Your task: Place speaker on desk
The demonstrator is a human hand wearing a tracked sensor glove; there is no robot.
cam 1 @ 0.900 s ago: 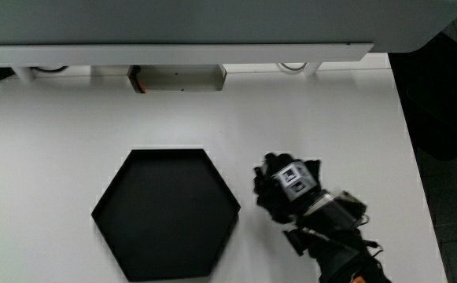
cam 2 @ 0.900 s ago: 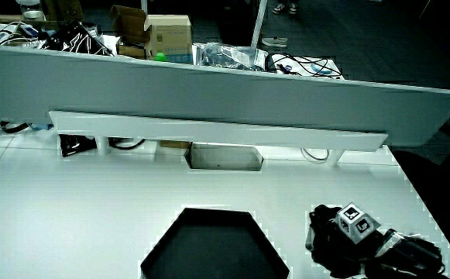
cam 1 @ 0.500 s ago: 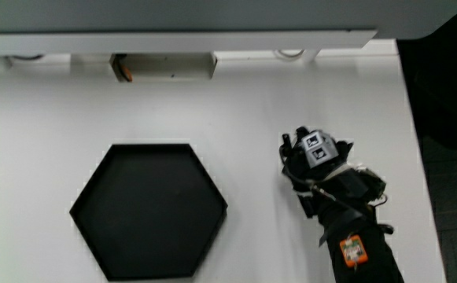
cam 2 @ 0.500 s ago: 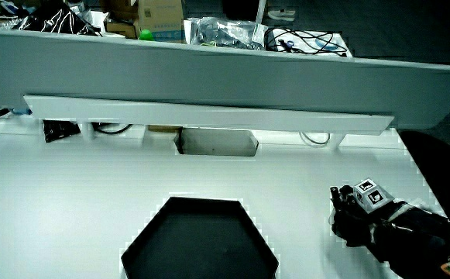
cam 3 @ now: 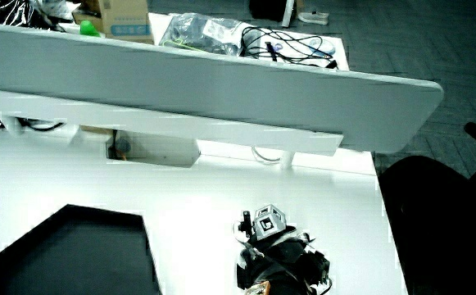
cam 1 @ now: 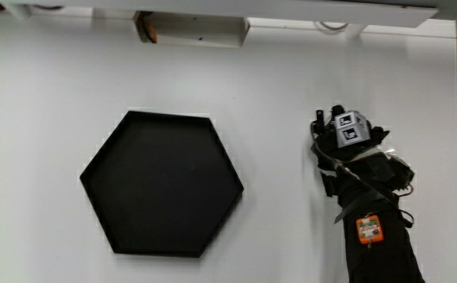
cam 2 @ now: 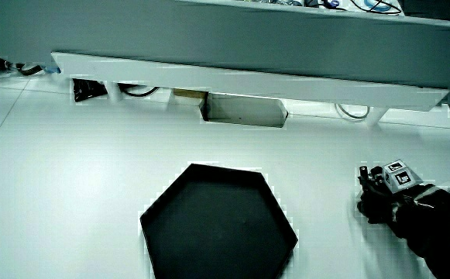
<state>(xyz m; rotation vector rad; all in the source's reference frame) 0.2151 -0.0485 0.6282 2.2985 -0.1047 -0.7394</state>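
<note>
One black hexagonal tray (cam 1: 162, 183) with a low raised rim lies flat on the white desk (cam 1: 47, 102), and its dark floor shows bare in the main view and in both side views (cam 2: 218, 219) (cam 3: 65, 250). Beside the tray, with a strip of bare desk between them, the black-gloved hand (cam 1: 344, 149) rests low on the desk surface near the desk's edge; the small patterned cube (cam 1: 351, 130) on its back faces upward. The dark-sleeved forearm (cam 1: 377, 236) runs from the hand toward the person and carries a small orange tag (cam 1: 368, 229). In both side views the hand (cam 2: 386, 195) (cam 3: 272, 242) appears as a compact dark mass pressed close to the desk. Whether the hand is open or closed cannot be told, and anything under it blends with the black glove; the speaker cannot be made out as a separate thing in any view. Farther from the person than the tray, a rectangular cable opening (cam 1: 193, 30) sits at the foot of the low grey partition (cam 3: 205, 82).
</note>
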